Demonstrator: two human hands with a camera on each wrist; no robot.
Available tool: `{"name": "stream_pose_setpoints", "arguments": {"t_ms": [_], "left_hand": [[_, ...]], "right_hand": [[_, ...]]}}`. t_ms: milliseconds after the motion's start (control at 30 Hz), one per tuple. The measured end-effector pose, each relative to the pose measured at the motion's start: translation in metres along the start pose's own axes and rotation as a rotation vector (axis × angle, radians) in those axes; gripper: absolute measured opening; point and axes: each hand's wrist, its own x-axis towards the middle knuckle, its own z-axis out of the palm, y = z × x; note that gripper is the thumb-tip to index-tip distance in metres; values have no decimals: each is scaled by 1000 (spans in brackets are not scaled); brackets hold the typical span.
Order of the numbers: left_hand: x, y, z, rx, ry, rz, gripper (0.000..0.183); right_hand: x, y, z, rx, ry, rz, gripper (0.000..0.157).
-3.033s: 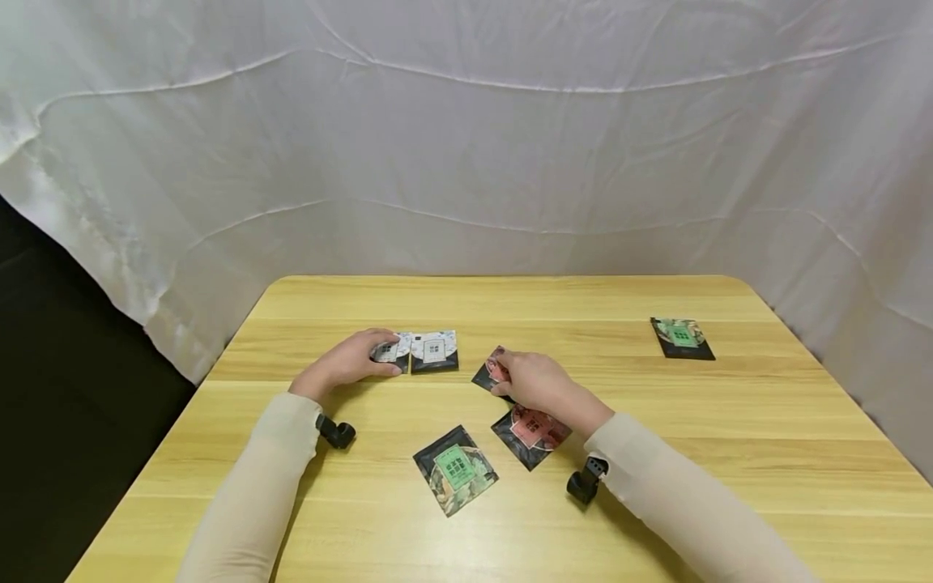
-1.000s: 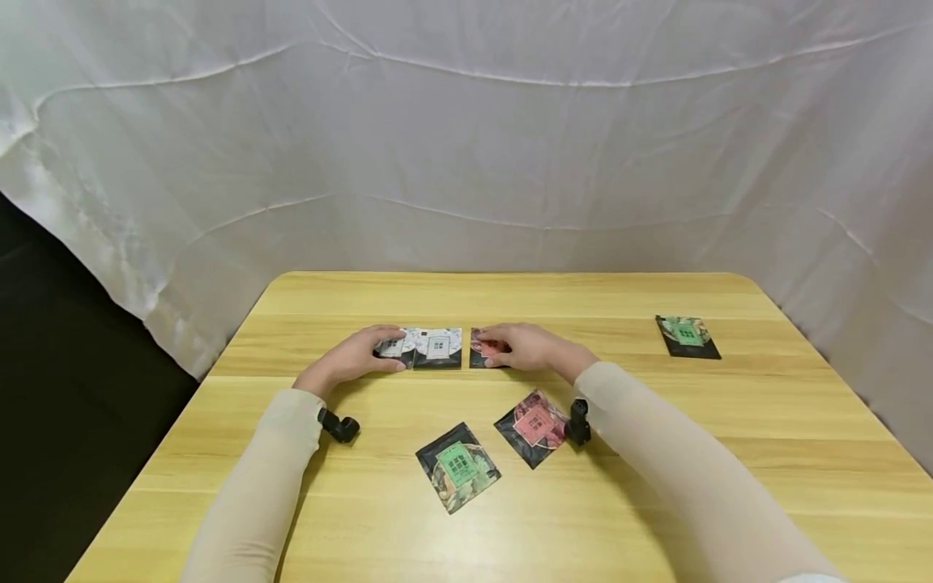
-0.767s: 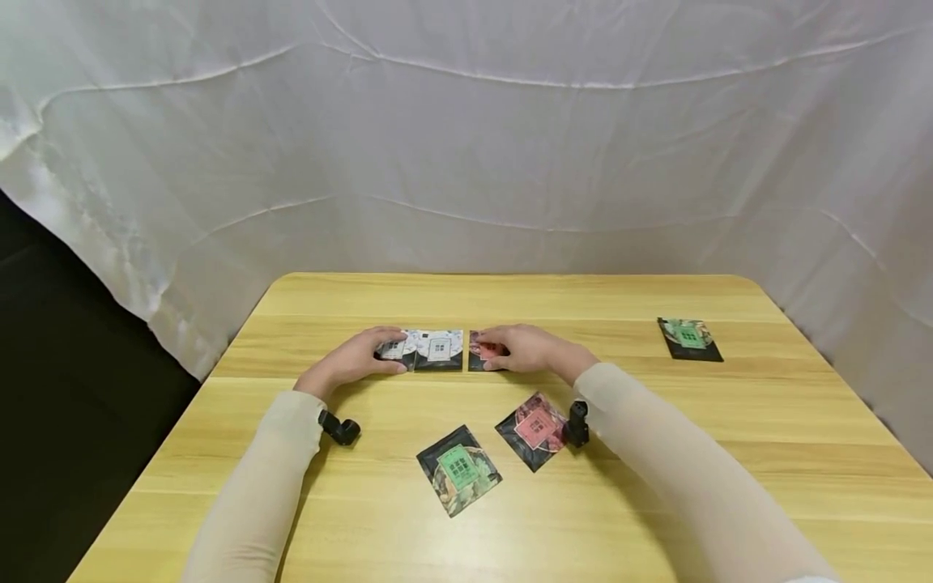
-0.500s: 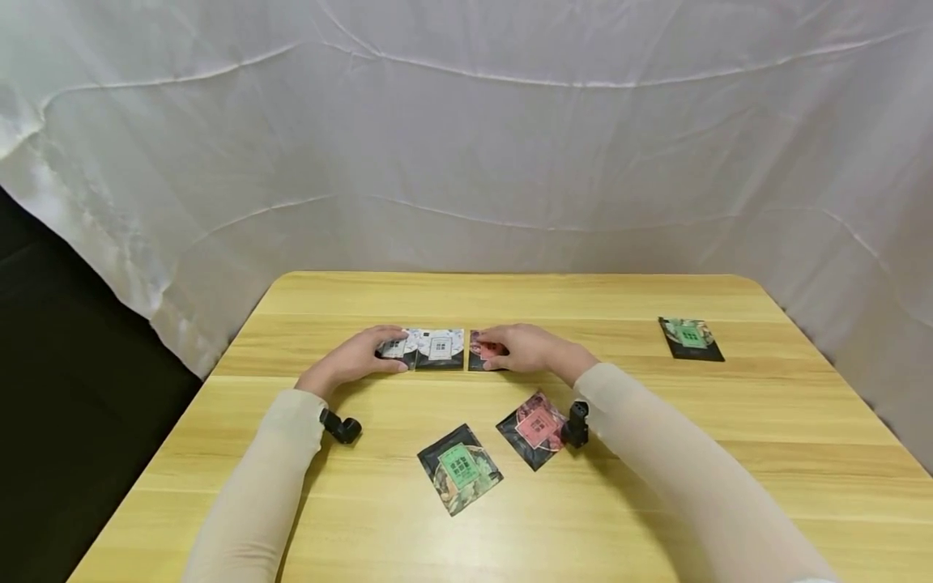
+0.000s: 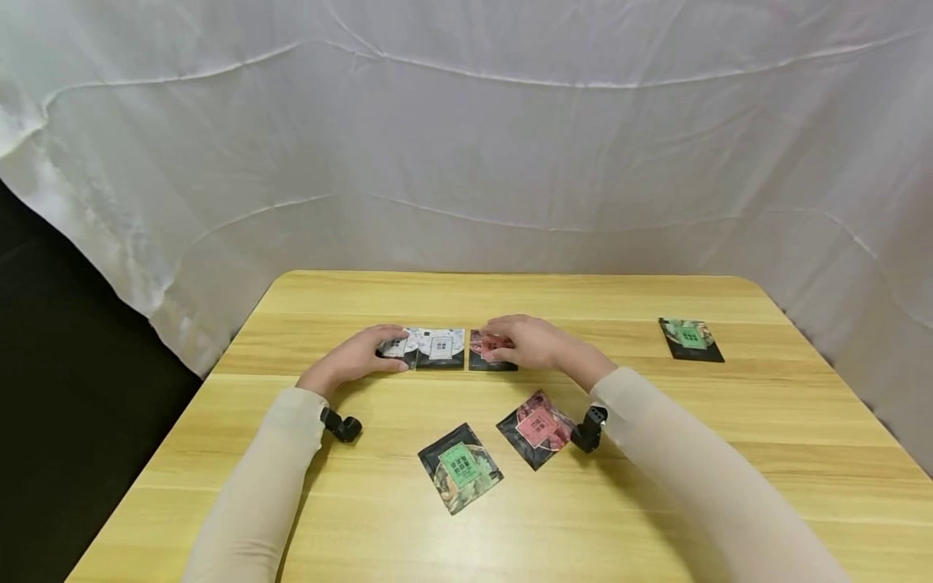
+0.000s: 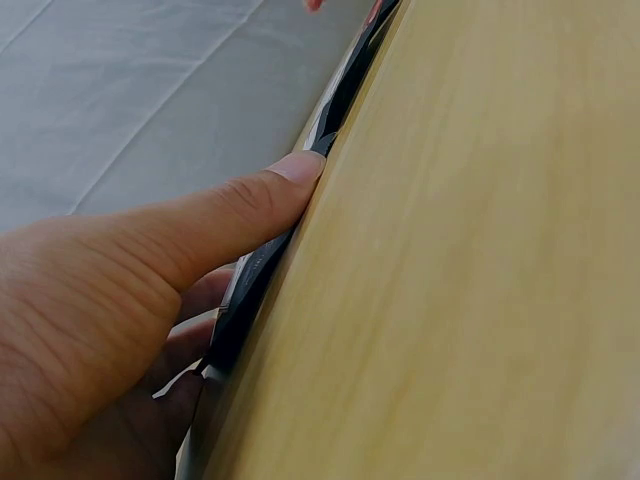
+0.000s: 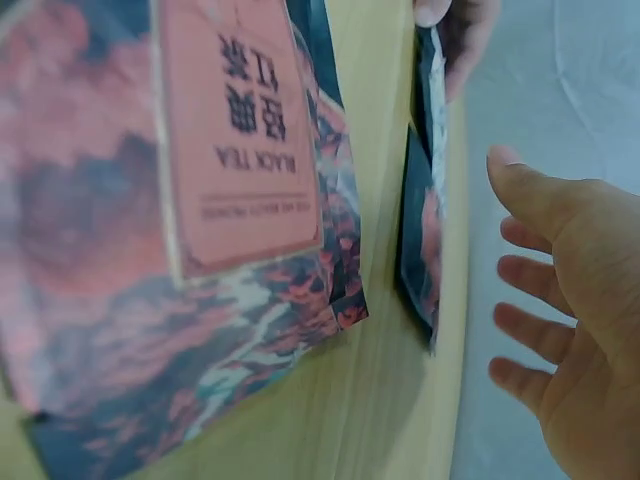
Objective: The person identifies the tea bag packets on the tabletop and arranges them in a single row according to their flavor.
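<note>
Row-aligning, seemingly: the left hand [image 5: 355, 356] grips a white packet [image 5: 397, 349] left of the far red packet [image 5: 483, 354]. Spread, empty right hand [image 5: 538, 343] should next withdraw.

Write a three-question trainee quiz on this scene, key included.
1. Choose: the farthest-right sachet in the head view has which label colour? A white; B red; C green.
2. True or false: the right wrist view shows a gap between the right grip and the row's red tea sachet.
3. Fill in: the product name printed in English on the loose red tea sachet is ____.

Key: 1 C; 2 true; 3 BLACK TEA.
</note>
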Motion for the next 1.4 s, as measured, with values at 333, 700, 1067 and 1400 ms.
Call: {"name": "stream_pose_setpoints", "arguments": {"t_ms": [333, 700, 1067, 1400], "left_hand": [[-2, -3, 0, 7, -7, -11, 73], [-4, -3, -1, -4, -2, 4, 73], [-5, -1, -2, -26, -5, -1, 73], [-2, -3, -1, -36, -3, 15, 71]], "right_hand": [[-28, -13, -9, 57, 46, 35, 57], [-63, -27, -8, 118, 88, 59, 69], [-93, -30, -2, 127, 118, 91, 78], [-110, -32, 9, 80, 85, 40, 72]]}}
